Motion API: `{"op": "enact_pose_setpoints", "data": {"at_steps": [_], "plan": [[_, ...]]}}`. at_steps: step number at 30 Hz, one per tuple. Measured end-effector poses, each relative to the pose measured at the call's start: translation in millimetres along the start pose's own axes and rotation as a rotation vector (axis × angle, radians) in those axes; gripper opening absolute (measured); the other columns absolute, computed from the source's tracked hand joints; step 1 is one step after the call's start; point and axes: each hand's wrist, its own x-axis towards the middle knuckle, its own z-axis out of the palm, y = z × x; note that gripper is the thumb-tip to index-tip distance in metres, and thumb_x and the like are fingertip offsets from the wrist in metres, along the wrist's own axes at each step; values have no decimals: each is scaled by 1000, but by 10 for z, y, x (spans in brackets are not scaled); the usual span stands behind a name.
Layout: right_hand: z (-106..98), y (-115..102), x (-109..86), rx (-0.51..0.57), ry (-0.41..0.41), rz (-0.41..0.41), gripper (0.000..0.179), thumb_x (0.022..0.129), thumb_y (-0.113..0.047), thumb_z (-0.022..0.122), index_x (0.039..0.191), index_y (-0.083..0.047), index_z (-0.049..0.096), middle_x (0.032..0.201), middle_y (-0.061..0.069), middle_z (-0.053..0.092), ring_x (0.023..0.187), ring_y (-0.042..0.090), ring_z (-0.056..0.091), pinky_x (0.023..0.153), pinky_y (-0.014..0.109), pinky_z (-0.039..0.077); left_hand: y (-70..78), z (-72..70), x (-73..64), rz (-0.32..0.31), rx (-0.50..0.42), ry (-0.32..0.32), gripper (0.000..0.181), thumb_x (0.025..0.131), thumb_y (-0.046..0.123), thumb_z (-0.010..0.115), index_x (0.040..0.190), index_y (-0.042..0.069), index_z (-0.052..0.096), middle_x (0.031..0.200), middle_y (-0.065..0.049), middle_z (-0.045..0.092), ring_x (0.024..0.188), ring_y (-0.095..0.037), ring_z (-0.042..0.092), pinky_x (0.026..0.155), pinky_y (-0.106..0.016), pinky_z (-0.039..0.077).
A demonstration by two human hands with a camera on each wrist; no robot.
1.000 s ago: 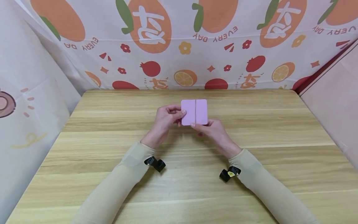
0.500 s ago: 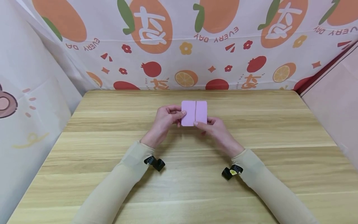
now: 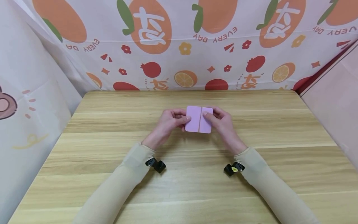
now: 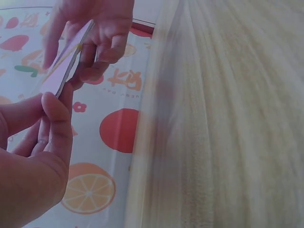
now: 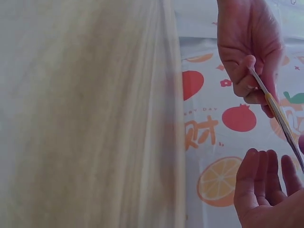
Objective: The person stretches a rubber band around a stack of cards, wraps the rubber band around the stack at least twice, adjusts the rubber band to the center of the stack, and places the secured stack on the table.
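Observation:
A thin lilac square pad point(image 3: 193, 124) stands over the table, a tan rubber band point(image 3: 199, 119) running down its face, right of its middle. My left hand point(image 3: 167, 123) pinches its left edge, thumb in front and fingers behind. At the right side is my right hand point(image 3: 223, 124), its thumb over the face close to the band. In the right wrist view the pad is edge-on, with the band point(image 5: 273, 102) round several thin layers. There, the relaxed fingers of my right hand point(image 5: 275, 204) stand a little apart from the pad's back.
A light wood-grain table point(image 3: 179, 189) spreads beneath both arms. Behind its far edge hangs a white curtain point(image 3: 195, 62) printed with fruit and flowers. Pale cloth point(image 3: 36, 77) covers the left side. Small black cameras point(image 3: 159, 165) sit at both cuffs.
The pad has shifted slightly right and toward me and tilted a little. My right hand has moved from the pad's lower edge up its right side; the left hand keeps its pinch.

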Motion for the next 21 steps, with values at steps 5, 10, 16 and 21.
{"op": "enact_pose_setpoints", "data": {"at_steps": [5,10,16,21], "plan": [[-28,-11,18,-15,21,-46,34,96,-23,66,123,-2,64,114,9,62,98,20,53,75,25,49,-2,13,-14,6,18,-41,15,88,-1,69,101,-8,66,80,-9,67,59,-15,57,58,-30,51],[-42,-10,37,-9,43,-56,33,94,-21,69,115,4,66,109,7,68,97,18,55,74,24,47,-17,52,-26,0,18,-81,14,87,-4,69,99,-10,66,76,-7,68,54,-14,57,54,-26,51],[-51,-10,62,0,45,-4,25,92,-18,71,108,1,71,108,6,72,99,17,58,74,22,50,-55,63,-16,-3,39,-96,13,87,-4,70,98,-10,67,78,-9,69,54,-14,57,54,-26,51],[-70,16,90,-40,7,36,26,93,-21,71,107,0,72,110,6,72,100,17,62,71,22,51,-49,79,-11,-1,73,-124,14,87,-3,70,99,-10,68,79,-10,69,55,-14,57,53,-26,50]]}}
